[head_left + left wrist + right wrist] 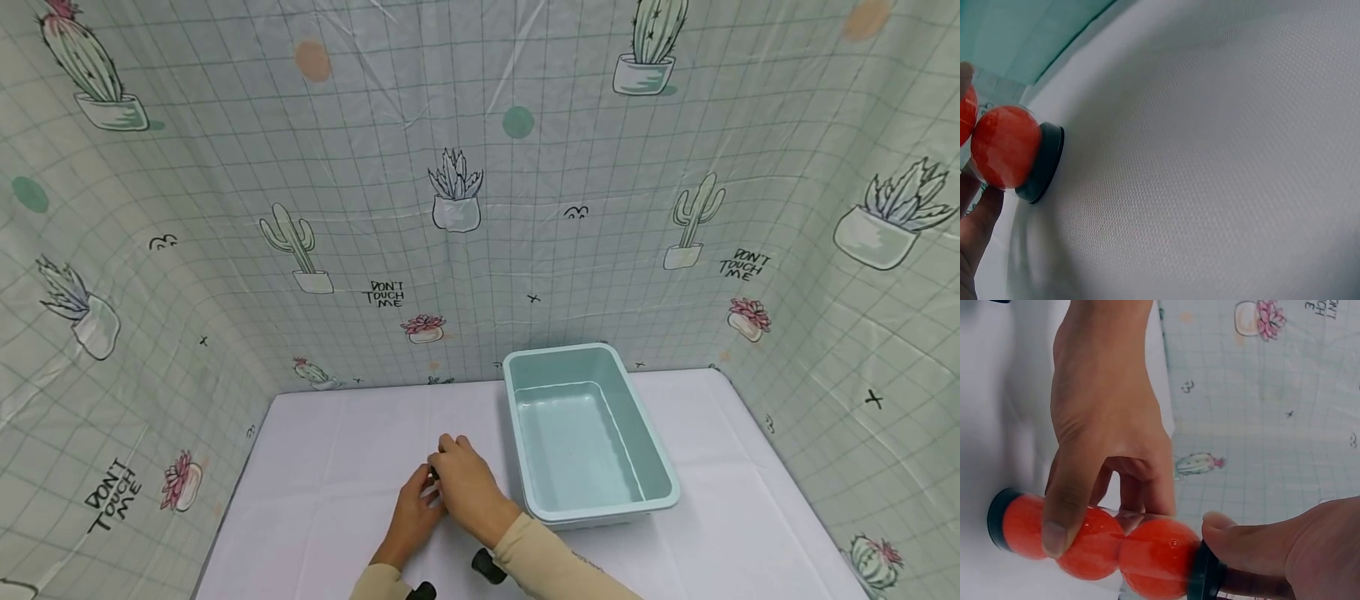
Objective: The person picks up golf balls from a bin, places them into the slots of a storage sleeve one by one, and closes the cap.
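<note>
A clear tube (1091, 559) holds three orange-red balls, with a dark cap at each end. My left hand (417, 510) grips the tube's side, its thumb lying across the front in the right wrist view. At the other end, my right hand (471, 487) pinches the upper dark cap (1204, 575) between thumb and fingers. The lower cap (1041, 164) is at the white cloth in the left wrist view. From the head view, the hands hide nearly all of the tube.
A light blue rectangular bin (573, 450) stands on the white-covered table (322, 467), just right of my hands. Behind and on both sides hangs a cactus-print cloth (480, 275). Black cylindrical pieces (489, 567) show by the wrists.
</note>
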A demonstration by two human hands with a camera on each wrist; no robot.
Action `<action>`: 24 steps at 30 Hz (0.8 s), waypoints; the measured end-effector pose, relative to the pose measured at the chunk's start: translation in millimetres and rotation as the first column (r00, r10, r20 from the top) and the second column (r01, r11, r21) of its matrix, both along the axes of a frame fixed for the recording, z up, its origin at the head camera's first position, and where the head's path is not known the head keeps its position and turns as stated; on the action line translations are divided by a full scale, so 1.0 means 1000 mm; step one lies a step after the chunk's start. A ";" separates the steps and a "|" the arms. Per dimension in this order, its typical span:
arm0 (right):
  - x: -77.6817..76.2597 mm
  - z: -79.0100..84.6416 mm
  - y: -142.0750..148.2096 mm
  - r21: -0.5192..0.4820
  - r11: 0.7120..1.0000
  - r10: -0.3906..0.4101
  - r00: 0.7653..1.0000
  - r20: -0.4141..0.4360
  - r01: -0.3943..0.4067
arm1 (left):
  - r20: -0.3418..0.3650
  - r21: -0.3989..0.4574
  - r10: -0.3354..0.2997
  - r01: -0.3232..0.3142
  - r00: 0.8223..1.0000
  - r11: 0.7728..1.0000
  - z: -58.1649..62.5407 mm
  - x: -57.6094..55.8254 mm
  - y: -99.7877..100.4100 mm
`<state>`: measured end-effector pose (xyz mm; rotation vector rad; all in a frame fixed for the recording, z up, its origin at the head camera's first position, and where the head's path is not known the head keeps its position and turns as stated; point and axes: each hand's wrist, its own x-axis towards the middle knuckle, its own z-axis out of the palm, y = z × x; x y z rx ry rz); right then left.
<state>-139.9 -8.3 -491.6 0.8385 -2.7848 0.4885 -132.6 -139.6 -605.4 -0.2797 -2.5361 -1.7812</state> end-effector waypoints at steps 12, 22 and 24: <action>-0.001 0.001 0.001 0.005 0.999 0.032 0.999 -0.010 -0.032 | 0.018 0.041 -0.010 0.009 1.000 0.999 0.012 0.004 0.003; -0.004 0.002 0.001 0.023 0.998 0.054 0.998 -0.016 -0.053 | 0.037 0.053 -0.014 0.012 0.999 0.999 -0.004 -0.001 -0.001; -0.004 0.002 0.001 0.030 0.998 0.060 0.998 -0.015 -0.059 | 0.039 0.050 -0.011 0.009 0.999 0.999 -0.003 -0.001 -0.001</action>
